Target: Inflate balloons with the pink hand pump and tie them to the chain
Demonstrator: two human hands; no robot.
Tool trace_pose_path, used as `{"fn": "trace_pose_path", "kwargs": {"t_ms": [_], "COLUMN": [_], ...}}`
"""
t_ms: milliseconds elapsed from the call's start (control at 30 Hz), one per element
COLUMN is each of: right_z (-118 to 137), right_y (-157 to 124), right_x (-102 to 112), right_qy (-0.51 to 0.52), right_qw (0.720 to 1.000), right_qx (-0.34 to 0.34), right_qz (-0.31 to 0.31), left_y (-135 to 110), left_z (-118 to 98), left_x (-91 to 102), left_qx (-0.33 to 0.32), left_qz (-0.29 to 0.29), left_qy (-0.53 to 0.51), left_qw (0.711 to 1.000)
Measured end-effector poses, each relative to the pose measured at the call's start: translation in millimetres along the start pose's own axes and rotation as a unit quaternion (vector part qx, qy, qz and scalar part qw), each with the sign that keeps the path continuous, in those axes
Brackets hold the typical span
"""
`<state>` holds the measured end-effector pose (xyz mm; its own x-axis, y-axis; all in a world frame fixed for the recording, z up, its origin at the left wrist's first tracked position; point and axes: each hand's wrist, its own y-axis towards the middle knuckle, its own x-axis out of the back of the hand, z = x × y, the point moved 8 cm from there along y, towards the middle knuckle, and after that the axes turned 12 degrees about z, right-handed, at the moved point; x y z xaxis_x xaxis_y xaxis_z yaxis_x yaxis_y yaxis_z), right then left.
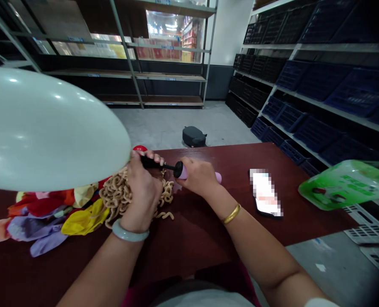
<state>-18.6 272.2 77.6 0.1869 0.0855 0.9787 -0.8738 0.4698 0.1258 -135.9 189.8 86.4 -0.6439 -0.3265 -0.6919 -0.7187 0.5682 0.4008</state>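
A large pale mint balloon, blown up, fills the left side, its neck end at my left hand. That hand is closed around the balloon's neck and the black end of a balloon pump. My right hand grips the pump's pink part, with a dark rod showing between the two hands. Below the balloon lies a heap of limp, uninflated balloons in yellow, purple, red and orange. Behind and beside my left wrist is a pile of tan, curly strands, partly hidden by the hand.
On the dark red table, a phone lies at the right. A green liquid pouch is at the right edge. A dark bag rests on the floor beyond. Shelves with blue crates stand right; metal racks stand behind.
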Motion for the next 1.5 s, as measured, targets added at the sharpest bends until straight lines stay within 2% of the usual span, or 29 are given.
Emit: {"fn": "trace_pose_path", "kwargs": {"t_ms": [133, 367, 467, 667, 733, 800, 900, 1033, 1167, 1233, 1367, 1500], "right_z": [5.5, 11.9, 9.2, -10.1, -14.5, -17.0, -15.7, -9.2, -1.4, 2.5, 9.6, 12.7], "right_y": [-2.1, -2.1, -1.0, 2.9, 4.0, 4.9, 4.7, 1.1, -3.7, -5.5, -7.1, -5.4], "right_x": [0.5, -1.8, -1.1, -1.6, -3.9, -6.3, -7.8, -2.1, 4.8, 7.1, 9.1, 7.0], "right_qy": [0.01, 0.037, 0.039, 0.017, 0.01, 0.005, -0.003, -0.001, 0.008, 0.014, 0.025, 0.042], "right_qw": [1.0, 0.999, 0.998, 0.999, 0.999, 0.999, 1.0, 1.0, 1.0, 0.999, 0.999, 0.999], "right_qx": [0.004, 0.018, 0.033, 0.039, 0.033, 0.023, 0.017, 0.017, 0.015, 0.015, 0.02, 0.025], "right_qz": [-0.006, -0.008, -0.019, -0.032, -0.028, -0.021, -0.008, -0.013, -0.024, -0.026, -0.019, -0.006], "left_y": [-16.0, -14.9, -4.7, 23.8, 29.5, 31.5, 28.4, 15.5, -1.8, -9.7, -17.2, -11.9], "left_z": [21.3, 14.7, -5.0, -72.2, -80.7, -77.6, -60.9, -27.8, 6.5, 16.8, 16.6, 10.8], "left_x": [-16.1, -16.0, -9.3, 15.6, 25.0, 30.9, 28.8, 11.9, -7.6, -16.2, -26.3, -18.6], "left_qx": [0.024, 0.024, 0.015, -0.072, -0.079, -0.067, -0.048, -0.033, -0.002, 0.011, -0.001, 0.007], "left_qz": [0.006, 0.009, 0.002, -0.028, -0.046, -0.054, -0.029, 0.021, 0.028, 0.025, 0.029, 0.015], "left_qy": [0.0, 0.01, 0.019, 0.045, 0.047, 0.046, 0.038, 0.016, 0.0, -0.005, -0.007, -0.001], "left_qw": [1.0, 1.0, 1.0, 0.996, 0.995, 0.995, 0.998, 0.999, 1.0, 1.0, 1.0, 1.0]}}
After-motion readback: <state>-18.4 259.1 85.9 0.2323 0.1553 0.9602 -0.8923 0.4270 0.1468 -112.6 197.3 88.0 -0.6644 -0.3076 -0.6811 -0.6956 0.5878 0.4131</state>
